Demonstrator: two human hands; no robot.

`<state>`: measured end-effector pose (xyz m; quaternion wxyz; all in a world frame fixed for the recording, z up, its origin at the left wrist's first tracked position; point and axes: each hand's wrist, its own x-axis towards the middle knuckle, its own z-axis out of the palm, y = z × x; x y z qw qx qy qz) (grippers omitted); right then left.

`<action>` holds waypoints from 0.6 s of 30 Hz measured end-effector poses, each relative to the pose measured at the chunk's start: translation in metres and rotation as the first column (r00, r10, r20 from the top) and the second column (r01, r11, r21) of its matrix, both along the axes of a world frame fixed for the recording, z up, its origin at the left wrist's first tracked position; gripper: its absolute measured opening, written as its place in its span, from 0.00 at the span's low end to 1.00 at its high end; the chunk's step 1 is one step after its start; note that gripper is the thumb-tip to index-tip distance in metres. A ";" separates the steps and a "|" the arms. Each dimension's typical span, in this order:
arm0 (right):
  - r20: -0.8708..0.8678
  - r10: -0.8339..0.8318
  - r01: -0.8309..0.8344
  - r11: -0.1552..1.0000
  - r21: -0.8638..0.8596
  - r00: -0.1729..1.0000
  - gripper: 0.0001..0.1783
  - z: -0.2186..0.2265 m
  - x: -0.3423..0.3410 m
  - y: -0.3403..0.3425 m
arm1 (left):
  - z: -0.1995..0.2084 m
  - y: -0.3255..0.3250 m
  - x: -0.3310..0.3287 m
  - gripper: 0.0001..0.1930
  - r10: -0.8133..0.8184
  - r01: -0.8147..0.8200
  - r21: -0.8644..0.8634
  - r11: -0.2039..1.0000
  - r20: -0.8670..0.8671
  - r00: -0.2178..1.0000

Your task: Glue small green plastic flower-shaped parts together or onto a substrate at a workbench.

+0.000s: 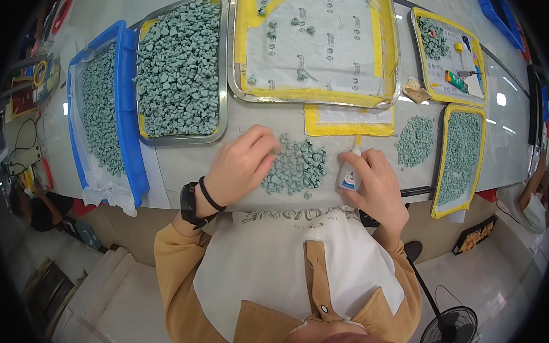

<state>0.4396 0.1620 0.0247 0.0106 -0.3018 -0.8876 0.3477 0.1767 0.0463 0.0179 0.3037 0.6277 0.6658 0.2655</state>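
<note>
On the table right before me lies a loose pile of small grey-green stone-like pieces [299,167]. My left hand [241,161], with a dark watch and band at its wrist, reaches the pile's left edge. Its fingers are curled and drawn together, slightly blurred; whatever they pinch cannot be made out. To the right of the pile, my right hand [378,181] grips a small white squeeze bottle [349,176] between thumb and fingers. The bottle stands roughly upright, its thin yellow tip pointing away from me.
Beyond the pile sits a large lined tray [315,52] holding a few pieces. At left are a metal tray [180,68] and a blue crate [124,106], both full of pieces. A smaller heap [415,141] and yellow-edged trays [460,157] lie right. A fan [453,329] stands below.
</note>
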 end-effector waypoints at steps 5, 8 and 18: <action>-0.188 -0.051 0.039 0.997 -0.070 0.981 0.35 0.003 -0.003 0.000 | -0.017 -0.002 0.007 0.08 0.032 -0.025 0.149 0.989 -0.044 0.999; -0.346 -0.073 0.028 0.991 -0.133 0.935 0.32 -0.005 0.000 -0.006 | -0.017 -0.003 0.006 0.08 0.058 -0.059 0.090 0.994 0.014 0.998; -0.835 -0.184 -0.098 0.957 -0.272 0.518 0.41 -0.013 -0.025 -0.010 | 0.001 0.009 0.047 0.11 0.197 -0.367 -0.131 0.921 0.969 0.147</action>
